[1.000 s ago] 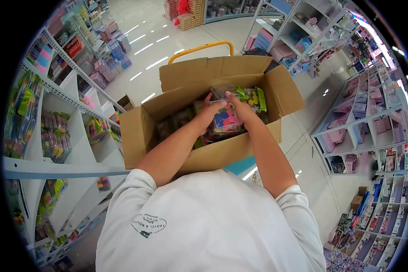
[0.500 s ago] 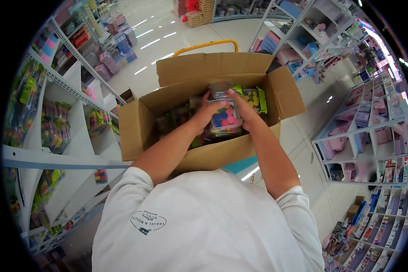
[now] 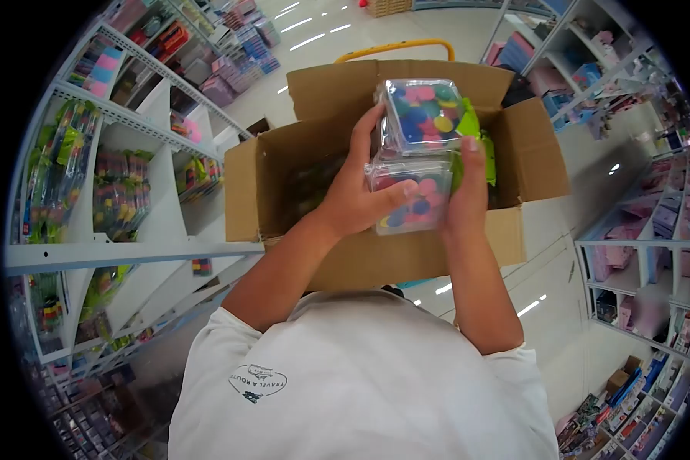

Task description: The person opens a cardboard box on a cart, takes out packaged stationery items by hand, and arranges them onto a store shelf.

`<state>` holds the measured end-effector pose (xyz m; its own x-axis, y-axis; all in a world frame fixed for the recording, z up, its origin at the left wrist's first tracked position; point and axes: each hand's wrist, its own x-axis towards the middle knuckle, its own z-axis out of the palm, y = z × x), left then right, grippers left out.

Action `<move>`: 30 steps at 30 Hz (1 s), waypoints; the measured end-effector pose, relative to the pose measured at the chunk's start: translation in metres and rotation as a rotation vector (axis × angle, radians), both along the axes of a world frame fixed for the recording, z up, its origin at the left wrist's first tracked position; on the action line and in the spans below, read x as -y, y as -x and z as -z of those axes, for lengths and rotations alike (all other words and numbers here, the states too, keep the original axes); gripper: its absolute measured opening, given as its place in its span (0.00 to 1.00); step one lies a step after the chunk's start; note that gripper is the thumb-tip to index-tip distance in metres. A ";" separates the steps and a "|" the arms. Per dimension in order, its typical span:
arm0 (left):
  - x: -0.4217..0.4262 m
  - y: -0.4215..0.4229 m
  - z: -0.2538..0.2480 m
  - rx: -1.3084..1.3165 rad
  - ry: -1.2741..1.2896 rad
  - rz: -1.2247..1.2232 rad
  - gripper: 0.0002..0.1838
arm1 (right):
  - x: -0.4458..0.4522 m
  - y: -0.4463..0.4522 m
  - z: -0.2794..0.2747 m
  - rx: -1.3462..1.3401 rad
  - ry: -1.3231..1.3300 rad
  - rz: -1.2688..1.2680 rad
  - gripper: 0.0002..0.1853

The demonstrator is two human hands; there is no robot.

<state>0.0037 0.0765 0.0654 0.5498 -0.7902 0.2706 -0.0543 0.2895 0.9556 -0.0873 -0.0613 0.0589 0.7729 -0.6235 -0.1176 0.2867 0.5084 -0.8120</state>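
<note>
Two stacks of clear plastic boxes with colourful round pieces inside are between my hands, above the opening of a cardboard carton. The far plastic box shows blue, pink, green and yellow pieces under its lid. Closer to me is the near plastic box. My left hand grips the boxes from the left, its thumb lying across the near one. From the right, my right hand presses against them with its thumb up. Bright green packaging shows behind my right hand. The carton's inside is dark and partly hidden.
A white shelf unit with hanging colourful packs stands close on my left. Beyond the carton is a yellow handle. More white shelves with pink goods are at the right. Stacked boxes stand on the floor at the far left.
My hands have lifted the plastic boxes up out of the carton, closer to the camera. The view has shifted, so the carton appears farther right.
</note>
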 end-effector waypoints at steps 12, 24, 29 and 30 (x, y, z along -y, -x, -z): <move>-0.155 0.023 -0.053 0.624 -0.042 -0.192 0.59 | -0.109 0.028 -0.059 0.127 -0.134 -0.306 0.44; -0.420 0.103 0.031 -0.338 -0.387 -0.283 0.54 | -0.337 0.065 0.016 -0.558 -0.139 -1.015 0.34; -0.494 0.136 0.035 -0.331 -0.320 -0.260 0.55 | -0.413 0.066 0.008 -0.629 -0.237 -1.124 0.39; -0.500 0.141 0.036 -0.337 -0.343 -0.292 0.54 | -0.415 0.062 0.017 -0.628 -0.186 -1.132 0.38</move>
